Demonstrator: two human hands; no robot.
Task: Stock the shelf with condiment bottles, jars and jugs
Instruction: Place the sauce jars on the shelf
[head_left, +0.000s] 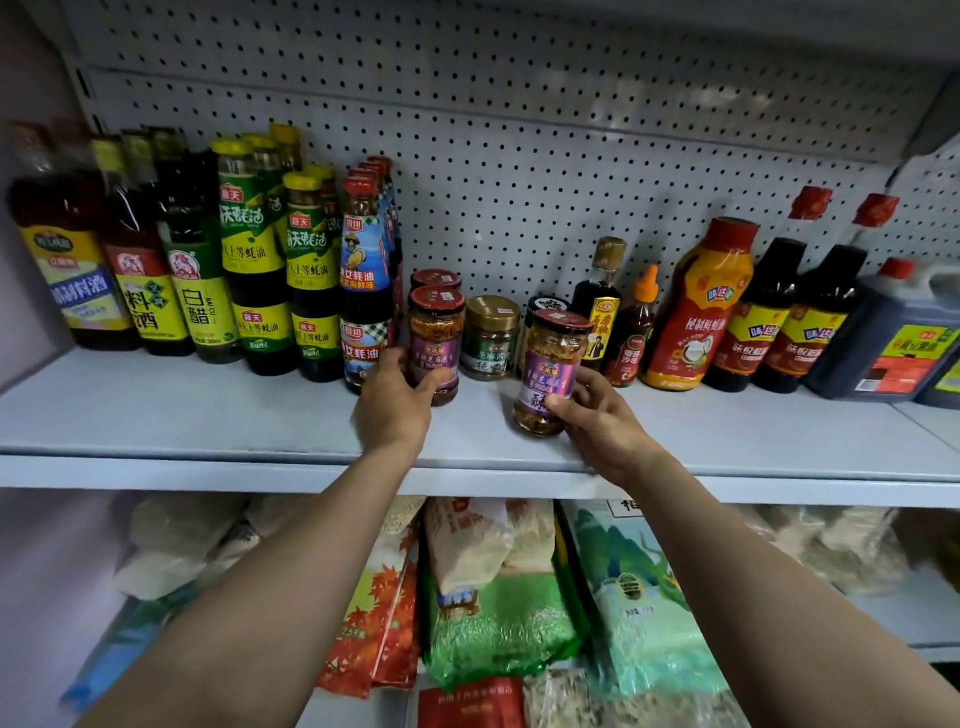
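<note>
Jar (549, 371), upright near shelf (208, 415) front edge, right hand (602, 421) fingers clamped round it; left hand (397, 397) grips neighbouring jar (435, 343) behind-left.

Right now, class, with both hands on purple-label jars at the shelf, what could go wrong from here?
1. The right hand holds a tilted purple-label jar near the shelf's front edge; a loose grip could let it fall.
2. The left hand holds another jar close against the blue-label bottle; a nudge might topple it.
3. The green-label jar sits between both and could get knocked.
</note>
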